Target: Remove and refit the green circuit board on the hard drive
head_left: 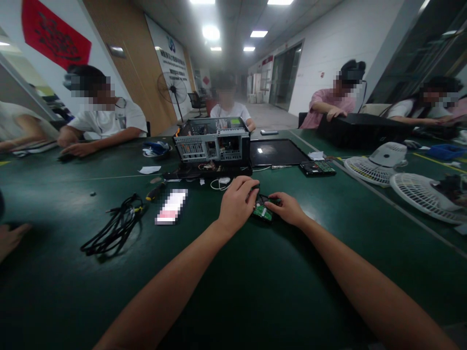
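Observation:
A small hard drive (263,212), with its green circuit board facing up, is between my two hands low over the green table. My left hand (239,200) is closed at its left and far edge, fingers curled downward; the fingertips are partly hidden. From the other side my right hand (287,208) grips the drive, its thumb lying over the board and its fingers along the far edge. Beyond my hands stands an open computer case (211,146), its metal frame and inner parts showing. A second hard drive (317,168) lies farther off to the right.
To the left are a coiled black cable (116,226), a screwdriver (155,192) and a lit phone (171,206). A dark flat panel (279,152) lies beside the case. White fan parts (377,163) stand at the right. Several people sit around the table (233,301).

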A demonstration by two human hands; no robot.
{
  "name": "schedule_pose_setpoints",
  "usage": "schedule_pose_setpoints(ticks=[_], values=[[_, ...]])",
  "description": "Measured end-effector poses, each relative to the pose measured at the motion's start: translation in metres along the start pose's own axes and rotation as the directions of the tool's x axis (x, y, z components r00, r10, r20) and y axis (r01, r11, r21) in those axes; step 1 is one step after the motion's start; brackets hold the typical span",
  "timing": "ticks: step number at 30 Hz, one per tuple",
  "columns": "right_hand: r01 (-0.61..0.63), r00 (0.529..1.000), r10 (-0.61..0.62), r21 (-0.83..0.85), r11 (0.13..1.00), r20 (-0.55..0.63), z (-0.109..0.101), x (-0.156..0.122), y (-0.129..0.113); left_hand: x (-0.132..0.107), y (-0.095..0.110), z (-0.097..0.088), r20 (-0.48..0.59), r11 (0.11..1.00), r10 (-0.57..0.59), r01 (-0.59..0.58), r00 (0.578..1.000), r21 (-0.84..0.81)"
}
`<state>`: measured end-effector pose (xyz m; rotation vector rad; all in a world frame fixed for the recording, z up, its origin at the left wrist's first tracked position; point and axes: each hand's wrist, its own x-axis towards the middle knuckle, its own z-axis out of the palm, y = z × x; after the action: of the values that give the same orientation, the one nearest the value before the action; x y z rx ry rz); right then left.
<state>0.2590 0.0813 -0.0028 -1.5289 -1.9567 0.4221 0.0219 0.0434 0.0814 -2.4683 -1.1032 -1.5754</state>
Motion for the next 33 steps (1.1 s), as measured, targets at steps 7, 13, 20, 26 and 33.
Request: schedule_pose_setpoints(ticks=[7,13,20,26,33], values=[[0.018,1.000,-0.018,-0.014,1.000,0.011,-0.0034,-0.0004,-0.0036,0.0004,0.0002,0.0011,0.002,0.999,-0.018,0.018,1.000,-0.041],[0.026,1.000,-0.025,-0.012,1.000,0.017,-0.0041,-0.0003,-0.0036,0.0013,0.0022,-0.0003,-0.009,0.999,-0.028,0.028,1.000,-0.039],[0.017,1.000,-0.017,-0.029,0.999,0.011,-0.0033,0.0002,-0.0023,0.0014,0.0030,-0.0004,-0.003,1.000,0.020,-0.020,1.000,-0.023],[0.006,1.000,-0.006,-0.024,1.000,0.006,-0.0027,-0.0003,-0.0025,0.0014,0.0017,0.0008,0.001,0.999,-0.010,0.010,1.000,-0.038],[0.021,1.000,-0.021,-0.021,1.000,0.019,-0.0042,-0.0012,-0.0039,0.0001,0.0008,0.0014,-0.002,0.996,-0.057,0.057,0.998,-0.074]])
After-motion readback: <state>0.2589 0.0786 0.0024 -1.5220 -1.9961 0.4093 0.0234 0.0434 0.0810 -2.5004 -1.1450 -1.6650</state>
